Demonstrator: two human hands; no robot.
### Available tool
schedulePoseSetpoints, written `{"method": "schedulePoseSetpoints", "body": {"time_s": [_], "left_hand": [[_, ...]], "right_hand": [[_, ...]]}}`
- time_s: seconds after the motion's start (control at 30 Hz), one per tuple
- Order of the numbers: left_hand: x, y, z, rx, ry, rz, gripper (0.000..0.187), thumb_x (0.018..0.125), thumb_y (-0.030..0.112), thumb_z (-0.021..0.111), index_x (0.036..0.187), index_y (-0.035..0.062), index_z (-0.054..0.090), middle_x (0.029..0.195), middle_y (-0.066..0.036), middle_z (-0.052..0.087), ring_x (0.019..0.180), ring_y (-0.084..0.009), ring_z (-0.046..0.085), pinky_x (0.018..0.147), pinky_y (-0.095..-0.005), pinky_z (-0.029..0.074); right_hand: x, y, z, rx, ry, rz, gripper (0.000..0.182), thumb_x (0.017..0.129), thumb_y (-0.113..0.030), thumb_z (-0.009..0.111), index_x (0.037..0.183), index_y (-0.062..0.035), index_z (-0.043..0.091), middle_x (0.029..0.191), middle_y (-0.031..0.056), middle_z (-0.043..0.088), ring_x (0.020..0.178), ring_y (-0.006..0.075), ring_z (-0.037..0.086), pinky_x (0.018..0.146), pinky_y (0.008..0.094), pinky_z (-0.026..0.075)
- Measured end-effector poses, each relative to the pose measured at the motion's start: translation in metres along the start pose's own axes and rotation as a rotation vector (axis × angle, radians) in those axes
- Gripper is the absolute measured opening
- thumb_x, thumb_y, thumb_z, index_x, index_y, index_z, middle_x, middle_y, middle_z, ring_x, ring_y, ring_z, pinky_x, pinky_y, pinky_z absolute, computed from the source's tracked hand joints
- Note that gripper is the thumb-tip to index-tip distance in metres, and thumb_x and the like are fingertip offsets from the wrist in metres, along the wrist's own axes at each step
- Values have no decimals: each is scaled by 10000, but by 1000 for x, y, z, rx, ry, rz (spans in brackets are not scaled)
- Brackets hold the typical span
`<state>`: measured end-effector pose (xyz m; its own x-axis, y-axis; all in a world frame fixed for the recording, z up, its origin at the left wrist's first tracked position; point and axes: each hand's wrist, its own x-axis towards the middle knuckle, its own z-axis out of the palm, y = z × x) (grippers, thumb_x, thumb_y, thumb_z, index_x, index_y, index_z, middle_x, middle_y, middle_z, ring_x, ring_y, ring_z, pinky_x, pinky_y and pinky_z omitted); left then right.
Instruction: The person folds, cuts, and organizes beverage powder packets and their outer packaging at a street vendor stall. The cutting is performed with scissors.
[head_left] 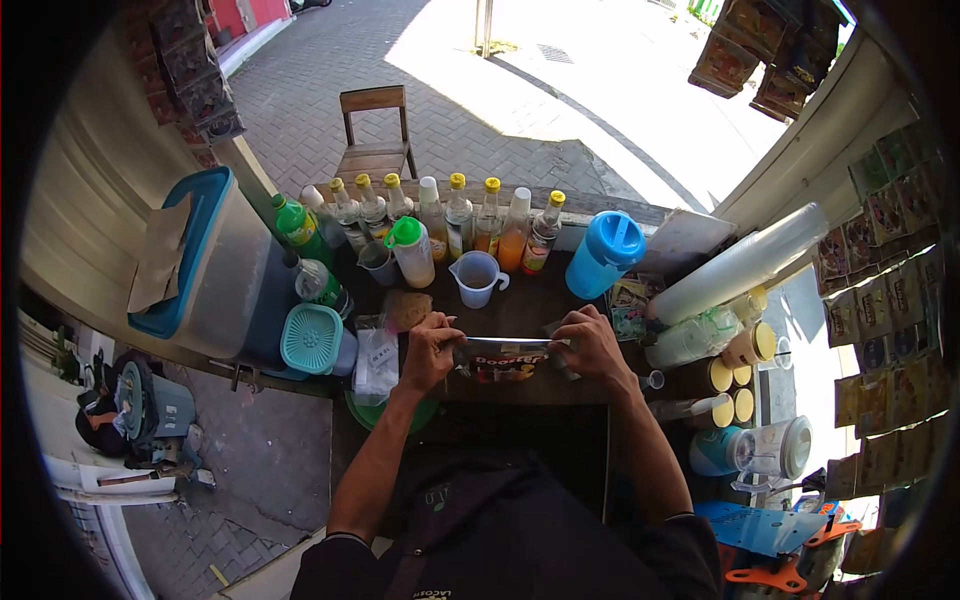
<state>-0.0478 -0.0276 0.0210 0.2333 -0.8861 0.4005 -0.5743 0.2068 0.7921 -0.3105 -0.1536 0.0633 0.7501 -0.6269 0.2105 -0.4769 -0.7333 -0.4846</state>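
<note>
A dark printed foil pouch point(502, 364) is stretched between my hands over the front of the dark counter. My left hand point(431, 352) pinches its top left corner, and my right hand point(590, 346) grips the top right corner. A shiny strip runs along the pouch's upper edge. Just beyond it stands a clear measuring jug point(477, 280) with its handle to the right. Near my left hand lie a brown rounded lump point(407, 310) and a clear plastic bag point(376, 362). Part of a green basin point(392, 412) shows beneath my left forearm.
Several syrup bottles point(458, 215) line the counter's back edge beside a green-capped squeeze bottle point(410, 255). To the right are a blue pitcher point(605, 255), stacked plastic cups point(740, 262), lidded jars and a blender point(780, 447). A large lidded container point(225, 275) stands left.
</note>
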Motion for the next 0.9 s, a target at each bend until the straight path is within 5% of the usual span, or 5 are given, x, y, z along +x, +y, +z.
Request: {"method": "schedulePoseSetpoints", "body": {"time_s": [0.3, 0.37, 0.5, 0.9], "left_hand": [[0, 4, -7, -63, -61, 37, 209, 667, -132, 604, 800, -11, 710, 682, -111, 520, 683, -244, 585, 948, -410, 506], [-2, 1, -7, -73, -40, 25, 235, 649, -132, 591, 809, -10, 711, 682, -106, 520, 697, -243, 600, 962, -417, 500], [-2, 0, -6, -69, -35, 43, 236, 643, -132, 592, 808, -10, 709, 681, -101, 519, 691, -233, 597, 970, -426, 496], [5, -3, -7, -72, -60, 41, 181, 675, -113, 619, 787, -3, 710, 659, -102, 505, 658, -231, 577, 959, -428, 506]], "right_hand": [[44, -75, 65, -47, -40, -168, 315, 662, -257, 767, 951, -139, 722, 897, 16, 641, 929, 199, 549, 835, 348, 389], [46, -76, 71, -35, -63, -143, 133, 716, -221, 697, 801, -119, 712, 825, 31, 646, 872, 215, 553, 795, 369, 391], [39, -57, 58, 111, -8, -115, 105, 667, -156, 699, 759, -107, 714, 776, 25, 657, 869, 217, 569, 771, 367, 407], [28, -27, 47, 170, -5, -100, 114, 686, -59, 675, 784, -90, 724, 775, 46, 680, 764, 240, 598, 721, 351, 486]]}}
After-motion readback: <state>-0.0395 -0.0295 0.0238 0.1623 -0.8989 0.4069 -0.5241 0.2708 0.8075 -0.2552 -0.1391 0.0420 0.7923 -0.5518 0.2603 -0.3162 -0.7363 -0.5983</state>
